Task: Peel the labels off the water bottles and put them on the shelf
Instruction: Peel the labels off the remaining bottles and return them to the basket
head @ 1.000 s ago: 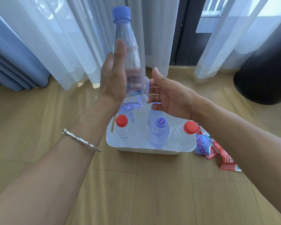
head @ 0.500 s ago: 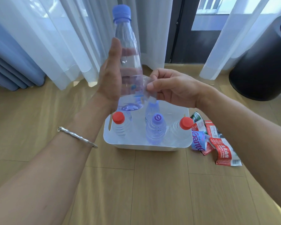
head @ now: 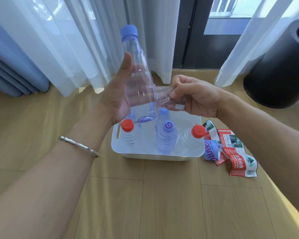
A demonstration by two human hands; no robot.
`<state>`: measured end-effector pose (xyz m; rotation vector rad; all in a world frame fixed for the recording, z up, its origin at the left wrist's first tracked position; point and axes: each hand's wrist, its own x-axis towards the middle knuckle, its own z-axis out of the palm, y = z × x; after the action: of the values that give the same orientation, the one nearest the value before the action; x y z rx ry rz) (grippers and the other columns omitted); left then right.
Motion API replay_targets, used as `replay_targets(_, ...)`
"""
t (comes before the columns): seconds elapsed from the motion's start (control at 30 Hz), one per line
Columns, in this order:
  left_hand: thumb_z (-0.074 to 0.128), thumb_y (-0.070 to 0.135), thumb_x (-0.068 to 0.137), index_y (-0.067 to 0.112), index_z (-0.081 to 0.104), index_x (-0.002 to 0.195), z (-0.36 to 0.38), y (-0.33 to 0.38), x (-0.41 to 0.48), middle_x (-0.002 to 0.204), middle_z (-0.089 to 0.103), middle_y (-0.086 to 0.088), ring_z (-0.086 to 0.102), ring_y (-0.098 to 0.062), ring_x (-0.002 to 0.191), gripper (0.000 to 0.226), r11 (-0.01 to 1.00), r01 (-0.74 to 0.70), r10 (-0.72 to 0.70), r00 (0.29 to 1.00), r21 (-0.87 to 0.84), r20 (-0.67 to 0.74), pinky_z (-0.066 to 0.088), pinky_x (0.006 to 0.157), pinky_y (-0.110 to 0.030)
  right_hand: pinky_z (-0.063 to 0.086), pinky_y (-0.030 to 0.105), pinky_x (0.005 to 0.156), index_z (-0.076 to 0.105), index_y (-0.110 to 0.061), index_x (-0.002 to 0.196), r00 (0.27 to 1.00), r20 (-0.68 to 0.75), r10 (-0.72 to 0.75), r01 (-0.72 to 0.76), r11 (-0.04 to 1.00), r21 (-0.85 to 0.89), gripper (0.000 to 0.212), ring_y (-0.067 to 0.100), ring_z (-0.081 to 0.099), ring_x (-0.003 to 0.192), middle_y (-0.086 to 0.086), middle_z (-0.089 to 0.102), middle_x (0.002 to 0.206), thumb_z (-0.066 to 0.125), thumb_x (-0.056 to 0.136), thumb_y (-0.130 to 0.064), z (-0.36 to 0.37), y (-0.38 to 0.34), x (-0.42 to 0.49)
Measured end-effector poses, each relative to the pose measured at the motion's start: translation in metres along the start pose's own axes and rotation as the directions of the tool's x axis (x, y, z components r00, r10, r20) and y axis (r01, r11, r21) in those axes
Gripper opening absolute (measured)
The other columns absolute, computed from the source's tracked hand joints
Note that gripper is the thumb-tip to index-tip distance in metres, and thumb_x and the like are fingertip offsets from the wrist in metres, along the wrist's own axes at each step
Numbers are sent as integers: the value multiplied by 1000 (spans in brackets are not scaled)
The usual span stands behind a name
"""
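Bottle gripped upright in left hand; right hand pinches clear label, partly lifted. Best: steady sideways pull, firm brace, no tearing.

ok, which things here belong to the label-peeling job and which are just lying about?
Job:
- blue-capped bottle in left grip
- clear label, partly peeled, pinched by right grip
- other bottles in white tub
- peeled labels beside the tub

Lying about:
- black bin
- curtains
- bracelet

Blue-capped clear btl upright, clear label part-peeled sideways
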<state>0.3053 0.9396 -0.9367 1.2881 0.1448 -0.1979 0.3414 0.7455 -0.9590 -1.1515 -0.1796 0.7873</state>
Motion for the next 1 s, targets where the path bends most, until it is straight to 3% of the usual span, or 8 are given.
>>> replay_targets(0.07, 67, 57, 75, 23, 61, 88, 2, -2, 2, 80, 62, 0, 66, -21, 73, 36, 999, 34, -34, 999, -1, -7, 57, 70, -40, 60, 30, 63, 43, -16, 61, 999, -50, 0, -4, 996, -94, 35, 31, 66, 68, 24, 48, 74, 50, 81, 12, -3, 4, 2)
replay_targets(0.17, 79, 47, 63, 27, 51, 94, 11, -16, 5, 88, 57, 0, 64, -23, 81, 46, 980, 17, 12, 990, 200, -144, 55, 80, -43, 60, 32, 65, 47, -18, 56, 998, -69, 7, -20, 982, -189, 33, 40, 46, 89, 51, 40, 102, 52, 78, 7, 0, 7, 4)
replay_targets(0.3, 84, 25, 68, 19, 40, 111, 22, -22, 8, 91, 53, 0, 62, -18, 82, 61, 944, -9, 122, 939, 330, -323, 57, 78, -44, 59, 28, 61, 42, -16, 59, 995, -92, 35, -55, 972, -228, 41, 32, 63, 85, 17, 57, 80, 43, 89, 13, -5, 3, 0)
replay_targets(0.5, 69, 7, 69, 11, 45, 103, 6, -3, 14, 77, 50, -6, 56, -25, 74, 42, 992, -126, 127, 990, 26, -55, 55, 63, -38, 56, 18, 49, 46, -17, 50, 995, -44, 84, -79, 991, 110, 51, 11, 60, 42, 1, 52, 49, 32, 87, 16, -10, 0, -7)
replay_targets(0.63, 69, 13, 66, 11, 51, 92, -12, 10, 22, 75, 54, -7, 59, -24, 71, 32, 991, -127, 127, 992, -33, -10, 54, 65, -36, 54, 16, 45, 43, -14, 53, 994, -84, 72, -51, 972, 229, 41, 16, 70, 54, 9, 64, 67, 36, 82, 15, -16, -1, -3)
replay_targets(0.73, 50, 25, 82, 18, 58, 89, -50, 21, 34, 74, 65, 3, 66, -9, 71, 13, 990, -63, 54, 996, -128, -72, 55, 63, -23, 58, 18, 56, 35, -13, 60, 947, -320, 19, 70, 962, 264, 41, 20, 73, 73, 13, 71, 90, 33, 90, 14, -54, -1, -15)
replay_targets(0.83, 44, 23, 93, 10, 58, 106, -82, 25, 37, 87, 69, 2, 69, -7, 81, 24, 988, -110, 91, 982, -113, -167, 59, 67, -25, 60, 26, 69, 40, -13, 68, 803, -594, 41, -106, 992, -74, 33, 27, 71, 91, 18, 64, 103, 46, 89, 10, -88, 6, -27)
replay_targets(1.0, 59, 11, 74, 14, 52, 86, -34, 18, 20, 71, 55, -5, 61, -20, 62, 14, 981, -196, 191, 962, -7, -193, 54, 60, -30, 55, 35, 72, 56, -14, 91, 646, -726, -236, -341, 761, -551, 7, 22, 61, 79, 4, 61, 84, 58, 87, -9, -87, 28, 1)
